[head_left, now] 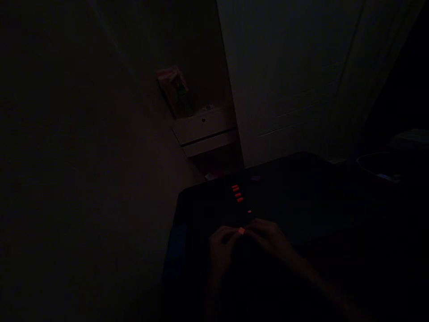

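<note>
The room is very dark. My left hand [221,245] and my right hand [270,238] meet over a dark tabletop [301,197], fingers curled inward. Between their fingertips sits a small orange-red piece [241,230], pinched by both hands as far as I can tell. Just beyond the hands, several similar orange-red pieces [237,193] lie in a short row on the table, with one tiny red dot [249,211] closer to the hands.
A pale low cabinet with a drawer [204,129] stands against the wall, with a pinkish-green package [174,87] on top. A white door [288,76] is behind the table. A faint round rim [378,167] shows at the right.
</note>
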Tool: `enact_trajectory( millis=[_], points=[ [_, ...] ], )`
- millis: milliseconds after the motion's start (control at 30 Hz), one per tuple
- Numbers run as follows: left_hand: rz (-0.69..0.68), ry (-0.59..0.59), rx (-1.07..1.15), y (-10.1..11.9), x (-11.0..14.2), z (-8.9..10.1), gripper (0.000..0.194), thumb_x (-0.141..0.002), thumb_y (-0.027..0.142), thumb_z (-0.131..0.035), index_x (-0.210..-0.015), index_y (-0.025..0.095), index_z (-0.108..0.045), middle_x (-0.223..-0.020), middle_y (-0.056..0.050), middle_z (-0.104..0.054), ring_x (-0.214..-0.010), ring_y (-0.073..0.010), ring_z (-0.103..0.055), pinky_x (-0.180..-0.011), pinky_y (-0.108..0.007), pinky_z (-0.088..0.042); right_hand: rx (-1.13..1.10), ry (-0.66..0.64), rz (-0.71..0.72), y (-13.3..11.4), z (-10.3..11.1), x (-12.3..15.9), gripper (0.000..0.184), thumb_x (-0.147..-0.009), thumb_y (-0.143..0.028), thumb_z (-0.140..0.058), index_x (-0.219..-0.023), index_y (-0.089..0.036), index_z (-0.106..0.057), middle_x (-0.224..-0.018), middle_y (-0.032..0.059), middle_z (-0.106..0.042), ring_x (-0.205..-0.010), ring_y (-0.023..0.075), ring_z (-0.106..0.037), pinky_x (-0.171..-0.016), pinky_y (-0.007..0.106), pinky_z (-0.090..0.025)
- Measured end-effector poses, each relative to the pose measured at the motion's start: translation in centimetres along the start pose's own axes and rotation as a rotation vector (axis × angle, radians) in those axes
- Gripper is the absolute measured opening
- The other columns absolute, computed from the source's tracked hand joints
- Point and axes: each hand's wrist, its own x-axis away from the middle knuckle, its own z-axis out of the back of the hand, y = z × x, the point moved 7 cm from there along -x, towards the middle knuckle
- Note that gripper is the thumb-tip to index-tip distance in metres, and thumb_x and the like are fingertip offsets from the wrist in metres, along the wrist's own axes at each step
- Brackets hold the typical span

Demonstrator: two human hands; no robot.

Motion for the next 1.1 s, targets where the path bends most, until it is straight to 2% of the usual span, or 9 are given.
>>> enact_trajectory(
  millis=[167,533,800,1100],
  points=[
    [-0.006,0.001,-0.012,0.09,0.07,0.12,0.017,-0.082,0.037,-0.079,-0.078,0.021,-0.081,-0.083,-0.005,-0.079,-0.081,-0.0238,-0.073,-0.079,-0.035,-0.055,-0.014,0.014,0.002,0.25,-0.05,0.07,0.020,-0.100,-0.039,-0.064,-0.101,-0.025,-0.078,-0.098,0.0035,-0.078,-0.090,0.0204,-0.074,-0.084,0.030,-0.056],
    [0.017,-0.027,-0.002,0.01,0.02,-0.19,0.016,-0.083,0.037,-0.078,-0.079,0.022,-0.081,-0.083,-0.004,-0.079,-0.082,-0.0227,-0.073,-0.078,-0.033,-0.054,0.059,-0.019,0.011,0.49,-0.30,0.14,0.020,-0.104,-0.030,-0.055,-0.101,-0.023,-0.075,-0.099,0.0048,-0.075,-0.091,0.0205,-0.072,-0.083,0.030,-0.054],
    [0.000,-0.018,-0.002,0.29,-0.08,0.00,0.021,-0.082,0.041,-0.078,-0.079,0.021,-0.081,-0.082,-0.006,-0.079,-0.080,-0.0237,-0.073,-0.076,-0.034,-0.056,0.024,-0.005,0.011,0.44,-0.33,0.02,0.024,-0.103,-0.039,-0.057,-0.096,-0.023,-0.074,-0.094,0.0038,-0.075,-0.088,0.0198,-0.072,-0.081,0.029,-0.055],
    [0.038,-0.020,-0.013,0.04,-0.04,-0.17,0.023,-0.082,0.043,-0.078,-0.079,0.021,-0.081,-0.083,-0.006,-0.079,-0.081,-0.0233,-0.072,-0.075,-0.033,-0.056,0.104,-0.026,0.020,0.49,-0.51,0.22,0.020,-0.105,-0.029,-0.051,-0.099,-0.024,-0.068,-0.098,0.0042,-0.074,-0.088,0.0196,-0.071,-0.079,0.029,-0.055]
  ],
)
